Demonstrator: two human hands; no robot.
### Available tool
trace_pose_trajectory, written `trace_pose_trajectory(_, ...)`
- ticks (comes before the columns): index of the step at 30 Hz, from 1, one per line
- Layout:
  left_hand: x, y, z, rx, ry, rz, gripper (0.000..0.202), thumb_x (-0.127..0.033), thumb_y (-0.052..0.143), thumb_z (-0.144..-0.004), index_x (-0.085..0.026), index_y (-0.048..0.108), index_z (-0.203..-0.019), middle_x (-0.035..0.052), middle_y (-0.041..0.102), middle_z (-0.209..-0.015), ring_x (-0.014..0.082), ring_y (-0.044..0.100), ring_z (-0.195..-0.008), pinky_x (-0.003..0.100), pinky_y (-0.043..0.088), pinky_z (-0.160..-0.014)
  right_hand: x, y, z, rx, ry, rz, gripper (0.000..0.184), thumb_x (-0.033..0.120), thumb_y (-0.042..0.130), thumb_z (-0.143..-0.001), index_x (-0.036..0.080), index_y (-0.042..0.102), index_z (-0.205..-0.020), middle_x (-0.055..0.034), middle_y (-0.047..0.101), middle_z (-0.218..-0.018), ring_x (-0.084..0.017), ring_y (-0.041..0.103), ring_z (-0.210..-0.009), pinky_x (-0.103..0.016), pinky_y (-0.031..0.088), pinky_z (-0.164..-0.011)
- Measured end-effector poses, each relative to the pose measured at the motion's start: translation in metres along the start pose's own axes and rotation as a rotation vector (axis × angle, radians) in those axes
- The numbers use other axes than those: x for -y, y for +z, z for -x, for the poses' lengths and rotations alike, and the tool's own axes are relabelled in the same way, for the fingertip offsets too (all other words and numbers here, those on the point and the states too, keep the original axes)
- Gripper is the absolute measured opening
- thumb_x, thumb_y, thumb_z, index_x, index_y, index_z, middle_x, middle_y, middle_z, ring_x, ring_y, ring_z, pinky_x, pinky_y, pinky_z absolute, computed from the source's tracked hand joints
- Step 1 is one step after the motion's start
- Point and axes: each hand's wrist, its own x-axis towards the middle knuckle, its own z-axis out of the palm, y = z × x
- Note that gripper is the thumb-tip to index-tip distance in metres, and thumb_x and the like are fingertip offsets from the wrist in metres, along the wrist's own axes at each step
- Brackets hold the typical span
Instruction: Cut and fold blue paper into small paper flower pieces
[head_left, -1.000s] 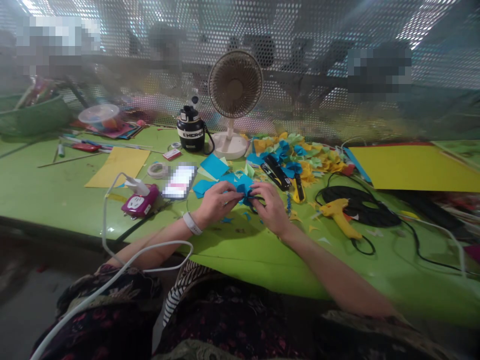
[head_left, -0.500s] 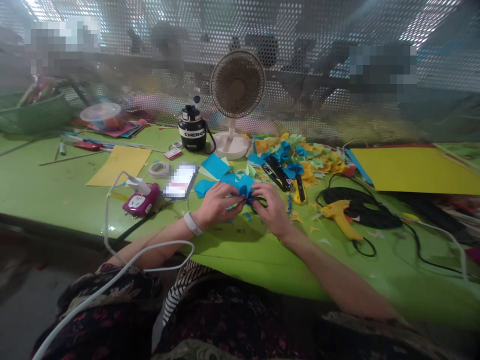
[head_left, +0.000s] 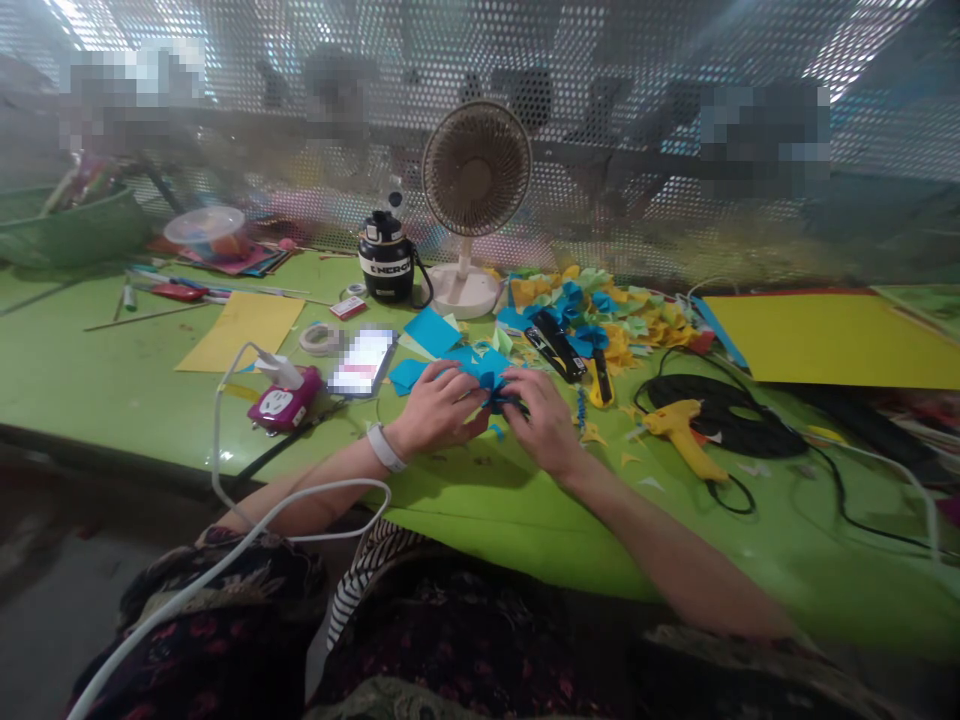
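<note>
Between my two hands is a folded piece of blue paper (head_left: 493, 386), held just above the green table. My left hand (head_left: 444, 402) pinches it from the left, and my right hand (head_left: 541, 418) grips its right side with bent fingers. Something dark shows under the paper near my right fingertips; I cannot make out what it is. Just beyond my hands lie flat blue paper sheets (head_left: 431, 333) and small pale green scraps. A black stapler (head_left: 556, 345) and a yellow-handled cutter (head_left: 601, 382) rest to the right of them.
Behind the stapler spreads a heap of yellow, blue and green paper pieces (head_left: 637, 325). A fan (head_left: 477, 175) and black bottle (head_left: 385, 262) stand at the back. To the right lies a yellow glue gun (head_left: 686, 437); a purple power socket (head_left: 283, 403) with a white cable sits left.
My fingers have shifted very slightly around the blue paper, which stays in both hands. The view has moved a little; the things on the table lie as before.
</note>
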Motion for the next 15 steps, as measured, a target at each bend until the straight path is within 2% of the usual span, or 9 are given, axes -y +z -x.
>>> trace_pose_trajectory(6, 0.0009, 0.0042, 0.0054, 0.117, -0.04, 0.014, 0.009, -0.023, 0.059, -0.087, -0.021, 0.067, -0.086, 0.0007, 0.065, -0.081, 0.0157, 0.063, -0.078, 0.038, 0.049, -0.093, 0.0017, -0.0001, -0.0004, 0.022, -0.105, 0.133, 0.011, 0.013, 0.054, -0.093, 0.022, 0.061, -0.096, -0.0115, 0.068, -0.112, -0.027, 0.062, -0.111, -0.047, 0.052, -0.095)
trace_pose_trajectory(11, 0.0027, 0.0067, 0.0066, 0.095, 0.011, 0.002, 0.019, -0.021, 0.058, -0.09, -0.02, 0.062, -0.072, -0.0009, 0.062, -0.074, 0.014, 0.06, -0.075, 0.035, 0.049, -0.092, 0.0006, -0.0005, -0.0003, 0.056, -0.096, 0.162, 0.011, 0.015, 0.054, -0.094, 0.021, 0.062, -0.096, -0.0119, 0.069, -0.112, -0.028, 0.061, -0.111, -0.047, 0.051, -0.095)
trace_pose_trajectory(15, 0.0033, 0.0065, 0.0052, 0.088, 0.038, 0.022, 0.025, -0.021, 0.057, -0.092, -0.019, 0.06, -0.068, -0.0001, 0.061, -0.072, 0.0139, 0.057, -0.074, 0.033, 0.049, -0.091, -0.001, 0.0002, 0.0004, 0.077, -0.068, 0.143, 0.011, 0.016, 0.053, -0.094, 0.021, 0.063, -0.095, -0.0113, 0.068, -0.112, -0.028, 0.061, -0.111, -0.048, 0.05, -0.097)
